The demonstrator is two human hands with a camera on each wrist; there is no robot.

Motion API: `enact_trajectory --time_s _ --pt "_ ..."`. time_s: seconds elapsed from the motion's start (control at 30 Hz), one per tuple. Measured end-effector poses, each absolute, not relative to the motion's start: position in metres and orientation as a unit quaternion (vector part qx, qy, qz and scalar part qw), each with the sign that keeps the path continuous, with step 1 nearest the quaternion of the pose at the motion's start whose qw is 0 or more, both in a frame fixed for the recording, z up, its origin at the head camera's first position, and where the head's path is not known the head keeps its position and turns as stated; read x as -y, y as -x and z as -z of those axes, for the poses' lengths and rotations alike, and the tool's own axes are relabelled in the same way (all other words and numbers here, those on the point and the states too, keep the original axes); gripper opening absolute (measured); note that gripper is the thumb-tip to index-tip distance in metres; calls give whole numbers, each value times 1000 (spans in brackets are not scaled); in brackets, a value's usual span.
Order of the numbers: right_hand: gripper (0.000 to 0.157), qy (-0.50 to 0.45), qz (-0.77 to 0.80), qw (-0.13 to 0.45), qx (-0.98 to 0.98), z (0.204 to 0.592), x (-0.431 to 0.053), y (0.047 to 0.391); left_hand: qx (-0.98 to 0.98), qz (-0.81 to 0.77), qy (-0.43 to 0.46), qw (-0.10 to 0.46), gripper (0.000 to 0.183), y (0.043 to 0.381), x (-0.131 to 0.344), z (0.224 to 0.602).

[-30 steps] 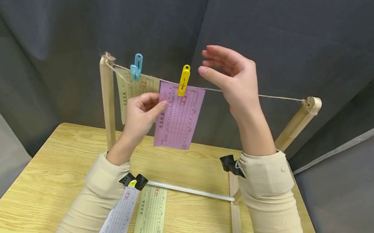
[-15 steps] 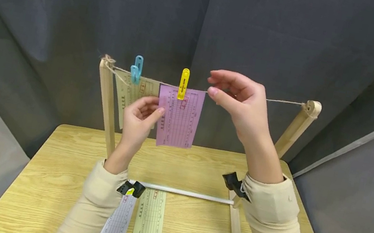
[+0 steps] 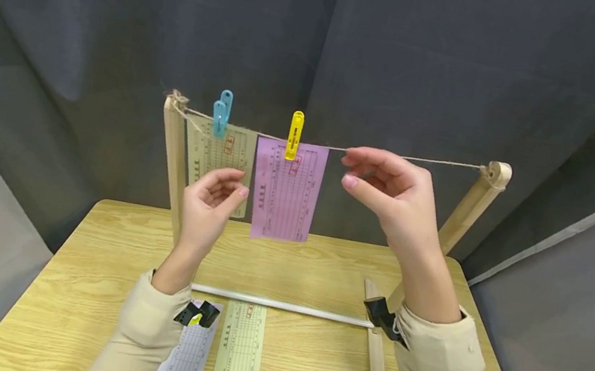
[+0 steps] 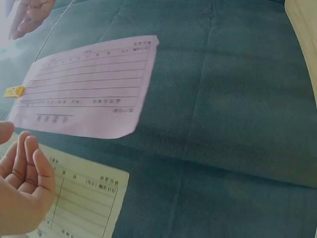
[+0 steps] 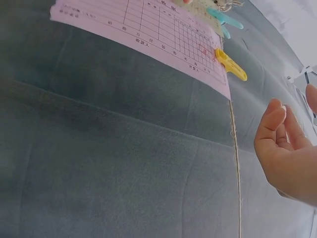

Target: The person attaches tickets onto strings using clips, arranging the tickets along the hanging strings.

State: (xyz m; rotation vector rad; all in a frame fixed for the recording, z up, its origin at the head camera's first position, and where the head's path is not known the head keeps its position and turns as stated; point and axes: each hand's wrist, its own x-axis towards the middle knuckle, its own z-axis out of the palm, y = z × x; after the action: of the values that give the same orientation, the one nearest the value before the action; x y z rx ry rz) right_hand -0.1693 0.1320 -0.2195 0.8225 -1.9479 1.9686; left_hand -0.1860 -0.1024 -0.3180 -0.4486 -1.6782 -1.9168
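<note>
Pink in the head view, a paper slip (image 3: pixel 286 200) hangs from a string (image 3: pixel 443 162) under a yellow peg (image 3: pixel 294 136), beside a yellowish slip (image 3: pixel 223 153) under a blue peg (image 3: pixel 220 119). The left hand (image 3: pixel 209 207) is before the yellowish slip, fingers loosely bent, thumb apart; the right hand (image 3: pixel 399 196) is near the string, likewise loosely bent. A white slip (image 3: pixel 189 351) and a green slip (image 3: pixel 239 350) lie on the worktop (image 3: pixel 315 359).

In the left wrist view, the left hand's fingers curve just beside the pink slip.

In the right wrist view, the right hand's thumb and fingers stand apart, near the string.
</note>
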Motion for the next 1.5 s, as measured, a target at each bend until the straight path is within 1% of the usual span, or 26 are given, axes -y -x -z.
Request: enact_trajectory --time_s 0.3,0.57,0.87,0.93,1.07,1.27,1.5 --pt "25 -280 -667 124 679 234 -146 162 618 717 201 253 22 171 112 323" --pt "25 -276 -659 115 690 250 -159 155 632 693 244 247 18 156 123 330" --pt "24 -272 -653 101 699 267 -173 147 659 658 270 243 18 144 133 336" --pt "23 -279 -651 94 700 272 -177 147 659 657 273 244 21 141 134 337" --pt "23 -290 -644 85 703 282 -185 145 657 658 277 242 34 138 138 341" --pt "24 -300 -637 89 704 301 -199 142 679 634 281 240 23 136 147 352" --pt "25 -276 -636 86 716 318 -213 135 707 610 268 238 22 130 156 363"
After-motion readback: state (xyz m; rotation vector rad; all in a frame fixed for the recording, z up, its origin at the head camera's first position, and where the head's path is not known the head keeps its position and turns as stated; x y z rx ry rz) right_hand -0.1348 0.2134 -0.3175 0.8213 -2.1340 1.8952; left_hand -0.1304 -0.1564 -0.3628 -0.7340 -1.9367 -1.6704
